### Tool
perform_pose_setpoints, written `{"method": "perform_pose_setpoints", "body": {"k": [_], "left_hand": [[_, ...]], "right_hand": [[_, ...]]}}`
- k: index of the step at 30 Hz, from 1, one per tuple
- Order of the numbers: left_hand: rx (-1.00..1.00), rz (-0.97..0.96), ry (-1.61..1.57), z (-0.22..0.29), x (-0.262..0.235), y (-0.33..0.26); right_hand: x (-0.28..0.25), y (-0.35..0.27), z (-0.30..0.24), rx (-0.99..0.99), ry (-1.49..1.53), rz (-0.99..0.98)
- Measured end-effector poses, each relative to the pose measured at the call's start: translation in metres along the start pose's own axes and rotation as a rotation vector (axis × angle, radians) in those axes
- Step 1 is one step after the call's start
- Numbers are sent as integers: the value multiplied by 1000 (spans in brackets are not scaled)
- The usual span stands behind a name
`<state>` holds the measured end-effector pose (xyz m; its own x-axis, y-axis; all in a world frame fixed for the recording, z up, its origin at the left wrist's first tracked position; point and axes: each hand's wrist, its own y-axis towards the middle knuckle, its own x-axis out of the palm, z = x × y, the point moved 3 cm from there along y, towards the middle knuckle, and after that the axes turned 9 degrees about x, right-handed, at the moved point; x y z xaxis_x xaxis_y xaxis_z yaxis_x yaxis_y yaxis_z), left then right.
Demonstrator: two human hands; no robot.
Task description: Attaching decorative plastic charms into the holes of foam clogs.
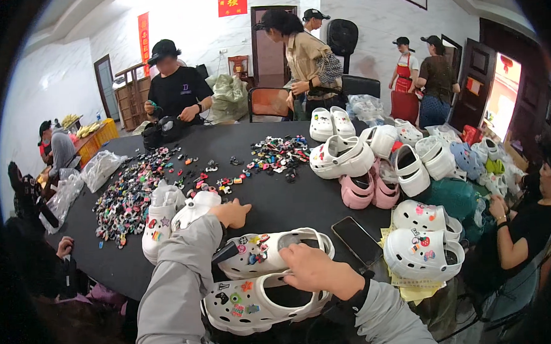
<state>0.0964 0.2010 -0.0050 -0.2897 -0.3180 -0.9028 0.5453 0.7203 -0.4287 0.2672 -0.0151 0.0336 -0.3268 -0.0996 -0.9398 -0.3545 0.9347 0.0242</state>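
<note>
Lower centre of frame: right hand lies palm-down across two white foam clogs set side by side on the round black-covered table. Fingers curl over the strap edge of the nearer white foam clog with colourful charms, pressing it down rather than lifting it; the shoe's opening sits directly under the fingertips and its charm-studded toe points to frame left. The farther white foam clog with charms lies just beyond the knuckles, touching the back of the hand.

Left hand, centre of frame, grey sleeve, reaches out over the table; fingers loosely bent, resting on the cloth just beside another pair of white decorated clogs at centre left. Can't tell whether it pinches a charm.

Black smartphone lies flat to the right of the right hand, near but apart. Pile of small multicoloured shoe charms spreads over the left of the table, a second heap at upper centre. Stack of white and pink clogs at right. Other people stand or sit around the table's far and right edges.
</note>
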Motion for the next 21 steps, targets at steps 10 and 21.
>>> {"method": "perform_pose_setpoints", "body": {"k": [10,21], "left_hand": [[53,-194,24,-4,8,5],[160,-88,32,-18,25,16]], "right_hand": [[-2,1,-5,-1,-32,-9],[-3,-1,-7,17,-31,-47]]}}
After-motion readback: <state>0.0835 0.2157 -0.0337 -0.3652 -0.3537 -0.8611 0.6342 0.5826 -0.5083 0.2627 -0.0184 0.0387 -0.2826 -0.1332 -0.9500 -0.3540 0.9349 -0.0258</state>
